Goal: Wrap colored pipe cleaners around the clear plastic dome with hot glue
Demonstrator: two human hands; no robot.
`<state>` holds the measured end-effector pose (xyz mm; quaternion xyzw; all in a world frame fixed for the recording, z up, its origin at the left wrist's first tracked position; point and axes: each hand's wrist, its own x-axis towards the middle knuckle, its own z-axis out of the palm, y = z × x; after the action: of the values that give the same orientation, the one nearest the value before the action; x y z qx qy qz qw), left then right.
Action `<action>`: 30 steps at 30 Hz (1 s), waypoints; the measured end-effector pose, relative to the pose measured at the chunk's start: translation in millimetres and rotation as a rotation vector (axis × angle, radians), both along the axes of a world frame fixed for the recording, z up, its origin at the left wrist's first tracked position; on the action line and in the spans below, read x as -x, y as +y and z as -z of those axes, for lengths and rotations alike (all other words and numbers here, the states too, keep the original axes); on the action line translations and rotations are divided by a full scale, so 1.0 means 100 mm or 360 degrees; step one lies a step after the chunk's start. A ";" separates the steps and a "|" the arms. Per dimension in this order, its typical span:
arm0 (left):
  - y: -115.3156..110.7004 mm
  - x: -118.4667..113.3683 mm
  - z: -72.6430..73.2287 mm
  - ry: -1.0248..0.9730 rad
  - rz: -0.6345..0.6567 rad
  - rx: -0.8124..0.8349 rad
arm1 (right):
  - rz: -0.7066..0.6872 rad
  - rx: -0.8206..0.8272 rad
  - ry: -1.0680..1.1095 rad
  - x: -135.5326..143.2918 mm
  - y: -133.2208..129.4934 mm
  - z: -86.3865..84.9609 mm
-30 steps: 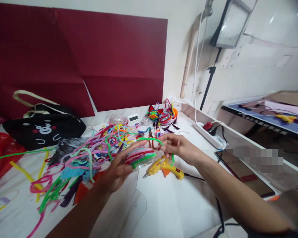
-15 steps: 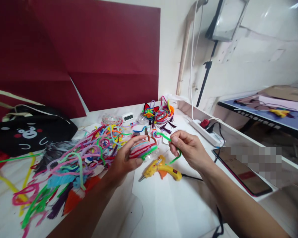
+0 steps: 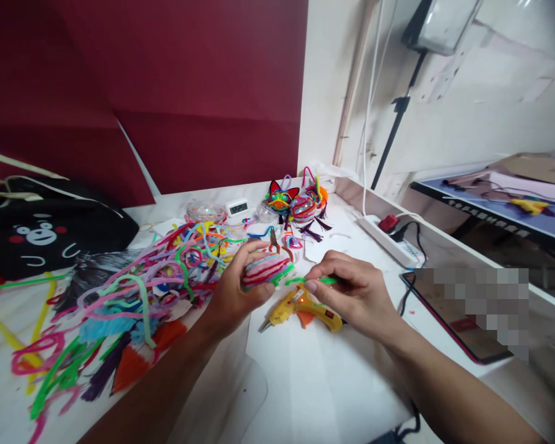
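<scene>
My left hand (image 3: 240,283) is wrapped round a ball (image 3: 264,269) covered in rows of pink, red and pale blue pipe cleaner, with a green row along its lower right edge. Pinched in my right hand (image 3: 346,290) is a green pipe cleaner (image 3: 296,281), its free end pointing at the ball's green edge. Whether the two touch I cannot tell. Just below, a yellow hot glue gun (image 3: 287,308) lies on the white table, nozzle to the left and a small red light showing. Behind the ball are orange-handled pliers (image 3: 274,242).
Left of my hands spreads a tangled heap of coloured pipe cleaners (image 3: 166,271) and tassels. Finished-looking lantern ornaments (image 3: 282,198), a small digital clock (image 3: 237,208) and a clear plastic shell (image 3: 206,211) stand at the back. A power strip (image 3: 393,240) and a phone (image 3: 462,327) lie right.
My right hand has turned and moved down, bringing the green pipe cleaner straight and close to the ball. The left hand still holds the ball. The view has shifted slightly.
</scene>
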<state>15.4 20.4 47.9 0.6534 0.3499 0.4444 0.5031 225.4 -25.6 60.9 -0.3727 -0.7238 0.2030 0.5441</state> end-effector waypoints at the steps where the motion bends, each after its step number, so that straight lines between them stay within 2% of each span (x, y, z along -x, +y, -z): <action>1: 0.00 0.00 0.00 0.0017 0.0001 -0.0010 | 0.0007 -0.0037 -0.0019 0.01 0.00 0.01; 6: -0.01 -0.02 0.00 0.0046 0.0005 -0.0041 | 0.0060 -0.0165 -0.0076 0.03 0.03 0.08; 15: -0.07 -0.10 -0.13 0.0063 -0.0052 0.0060 | 0.0123 -0.0248 -0.0136 0.05 0.03 0.13; 30: -0.08 -0.09 -0.12 0.0080 0.0013 0.0067 | 0.0105 -0.0318 -0.0211 0.05 0.04 0.17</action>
<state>24.7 12.0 59.7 0.6551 0.3692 0.4183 0.5095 220.8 -21.2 44.4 -0.3528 -0.7622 0.0869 0.5357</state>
